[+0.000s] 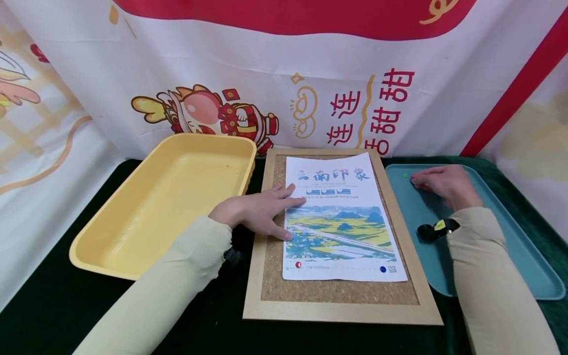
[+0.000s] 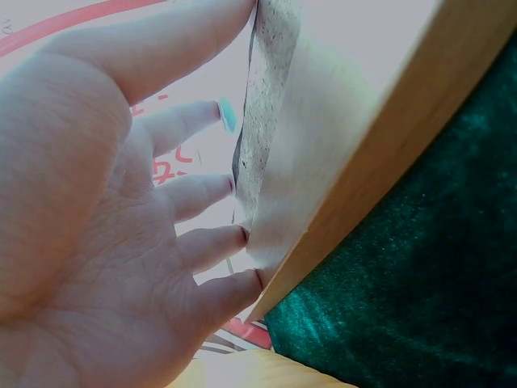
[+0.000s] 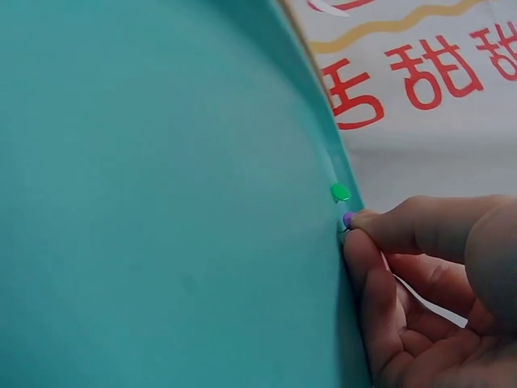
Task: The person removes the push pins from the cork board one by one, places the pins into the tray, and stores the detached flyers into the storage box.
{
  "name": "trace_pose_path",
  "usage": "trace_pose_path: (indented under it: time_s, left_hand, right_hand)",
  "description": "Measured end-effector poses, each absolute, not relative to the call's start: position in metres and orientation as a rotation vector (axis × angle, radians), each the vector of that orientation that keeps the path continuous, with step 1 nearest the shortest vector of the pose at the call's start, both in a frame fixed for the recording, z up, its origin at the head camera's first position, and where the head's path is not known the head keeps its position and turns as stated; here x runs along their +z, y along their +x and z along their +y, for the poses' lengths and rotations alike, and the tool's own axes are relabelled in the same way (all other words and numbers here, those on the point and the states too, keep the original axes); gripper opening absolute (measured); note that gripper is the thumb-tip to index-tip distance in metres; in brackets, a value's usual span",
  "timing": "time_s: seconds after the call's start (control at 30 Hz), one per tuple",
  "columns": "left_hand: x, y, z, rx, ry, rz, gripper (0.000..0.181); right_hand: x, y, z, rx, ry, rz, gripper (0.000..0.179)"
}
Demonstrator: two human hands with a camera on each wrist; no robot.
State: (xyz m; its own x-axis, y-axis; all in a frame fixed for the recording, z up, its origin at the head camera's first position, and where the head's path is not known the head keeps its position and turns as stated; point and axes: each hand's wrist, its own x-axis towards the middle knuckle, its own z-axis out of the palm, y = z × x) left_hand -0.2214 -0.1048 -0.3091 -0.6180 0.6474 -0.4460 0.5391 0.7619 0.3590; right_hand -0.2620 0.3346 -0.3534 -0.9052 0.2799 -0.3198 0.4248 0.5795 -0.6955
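A framed corkboard [image 1: 341,311] lies in the middle with a printed sheet [image 1: 337,246] on it, showing a landscape picture and blue lettering. My left hand [image 1: 262,209] rests on the sheet's left edge, fingers spread and straight. In the left wrist view its fingertips lie along the board's face. Over the far left part of the teal tray [image 1: 492,251], my right hand [image 1: 450,185] pinches a small purple thumbtack [image 3: 349,220] between thumb and forefinger. Just beside it in the tray lies a green thumbtack [image 3: 340,192]; the purple one's point is hidden.
To the left of the board stands a deep yellow tray [image 1: 164,202]. A dark green cloth [image 1: 213,315] covers the table. Behind everything hangs a white printed curtain [image 1: 266,59]. Cameras are strapped at both wrists, the right one [image 1: 437,229] over the teal tray.
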Motion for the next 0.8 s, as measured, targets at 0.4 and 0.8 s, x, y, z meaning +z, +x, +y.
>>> trace_pose_path:
  time_s: [0.4,0.8]
  left_hand:
    - [-0.310,-0.223,-0.103,0.251,0.902,2.384,0.087]
    - [-0.309,-0.221,-0.105,0.255,0.890,2.389,0.087]
  right_hand:
    - [-0.355,-0.256,0.342,-1.221,0.528,2.600,0.058]
    - [-0.360,-0.257,0.346,-1.243,0.487,2.592,0.059]
